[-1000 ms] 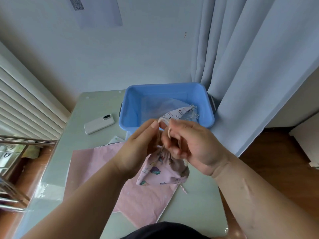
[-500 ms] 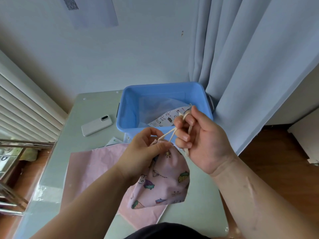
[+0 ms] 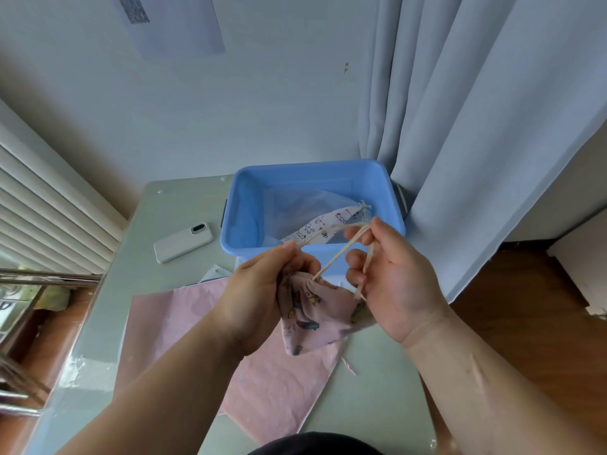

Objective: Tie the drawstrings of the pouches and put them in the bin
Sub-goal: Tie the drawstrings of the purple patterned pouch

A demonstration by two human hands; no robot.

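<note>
Pink pouch [image 3: 315, 310] hangs just short of the bin [image 3: 243, 247] (left hand [image 3: 259, 290] grips its neck, right hand [image 3: 394, 277] pinches the drawstring [image 3: 331, 257]).

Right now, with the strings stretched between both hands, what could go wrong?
1. The drawstring runs between the hands, looped over the right hand; a strand could slip off its fingers before a knot closes.
2. The pouch hangs in the air, gripped only at its gathered neck by the left hand; a loosened grip might drop it short of the blue bin.
</note>
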